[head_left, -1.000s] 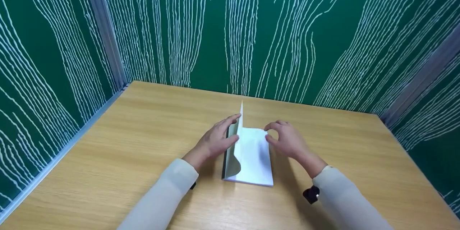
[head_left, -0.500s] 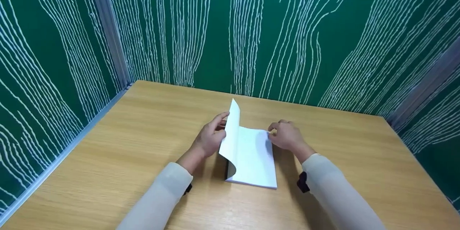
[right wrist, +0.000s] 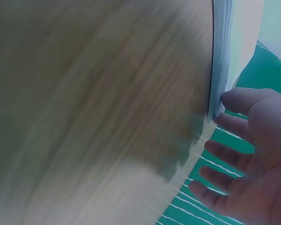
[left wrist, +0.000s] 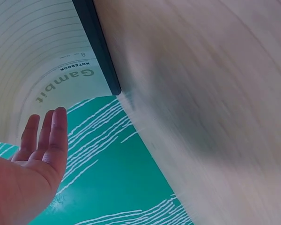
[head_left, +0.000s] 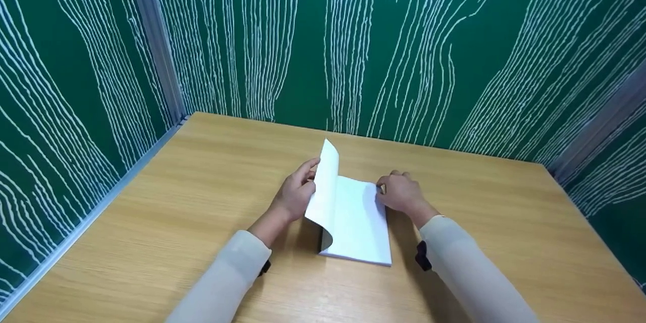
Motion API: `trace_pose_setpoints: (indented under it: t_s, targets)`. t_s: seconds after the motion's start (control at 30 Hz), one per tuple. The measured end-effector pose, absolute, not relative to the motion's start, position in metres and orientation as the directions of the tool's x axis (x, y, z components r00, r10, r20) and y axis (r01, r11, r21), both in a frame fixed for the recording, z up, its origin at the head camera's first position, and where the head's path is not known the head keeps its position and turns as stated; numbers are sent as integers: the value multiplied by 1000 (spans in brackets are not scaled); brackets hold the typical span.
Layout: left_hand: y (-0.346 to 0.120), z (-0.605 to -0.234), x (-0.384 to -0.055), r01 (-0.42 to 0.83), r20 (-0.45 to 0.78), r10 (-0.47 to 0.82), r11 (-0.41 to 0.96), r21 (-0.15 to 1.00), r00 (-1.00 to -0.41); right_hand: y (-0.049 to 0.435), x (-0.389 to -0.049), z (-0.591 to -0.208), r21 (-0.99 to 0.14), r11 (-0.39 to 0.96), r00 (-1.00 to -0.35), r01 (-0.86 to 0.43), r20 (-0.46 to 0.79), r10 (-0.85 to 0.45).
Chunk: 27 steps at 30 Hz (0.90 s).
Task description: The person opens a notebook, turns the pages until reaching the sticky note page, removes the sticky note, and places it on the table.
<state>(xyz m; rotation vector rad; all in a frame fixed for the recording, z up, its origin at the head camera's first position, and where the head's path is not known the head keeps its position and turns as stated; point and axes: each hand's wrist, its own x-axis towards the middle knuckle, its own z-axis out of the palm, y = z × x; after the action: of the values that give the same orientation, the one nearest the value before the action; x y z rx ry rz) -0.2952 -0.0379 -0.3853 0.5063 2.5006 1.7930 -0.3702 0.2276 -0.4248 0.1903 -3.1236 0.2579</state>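
Note:
A white-paged notebook (head_left: 361, 227) lies on the wooden table with its front cover (head_left: 325, 186) raised and curving over to the left. Printed lines and the words "Gambit NOTEBOOK" show on the cover's outer face (left wrist: 61, 84) in the left wrist view, beside a dark spine (left wrist: 99, 51). My left hand (head_left: 295, 193) supports the cover from its left, fingers fairly straight along the outside. At the far right corner of the notebook, my right hand (head_left: 401, 193) pinches the page edges between thumb and forefinger. The other right fingers (right wrist: 227, 154) spread beyond the corner.
The wooden table (head_left: 227, 161) extends around the notebook on all sides. Green panels (head_left: 298, 60) with wavy white lines rise behind the table and at both sides. Long light sleeves (head_left: 222, 277) cover both forearms, and a dark wrist device (head_left: 423, 256) sits below the right cuff.
The cover has tipped from nearly upright to leaning left, with my left hand moving left alongside it. My right fingers have closed in on the notebook's far right corner.

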Motion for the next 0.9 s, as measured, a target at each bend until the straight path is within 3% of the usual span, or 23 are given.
trace_pose_setpoints:
  t_s: [0.6,0.9]
  targets:
    - [-34,-389,-295,205,141,211,322,924,-967,225,-369,-426,-153,972,-982,-178,98,-164]
    - [-33,-390,-293,256,185,213,384,887,-959,226,-369,-423,-400,916,-998,-22,-52,-47]
